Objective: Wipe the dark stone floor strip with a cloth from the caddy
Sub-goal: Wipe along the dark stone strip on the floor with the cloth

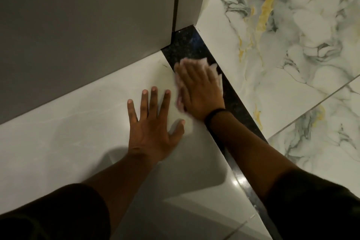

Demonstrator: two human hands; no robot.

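1. Right hand [200,91] lies flat, fingers extended, pressing the cloth [212,70] onto the strip [187,46] near the door.
2. Left hand [152,128] is splayed, empty, beside the strip.
3. Best: firm, overlapping strokes along the strip.

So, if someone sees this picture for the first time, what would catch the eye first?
Probably the right hand pressing a white cloth flat on the dark stone strip, which runs diagonally between the pale tiles. Next, the left hand, spread flat on the plain white tile beside it, and the marbled tile with yellow and grey veins at right.
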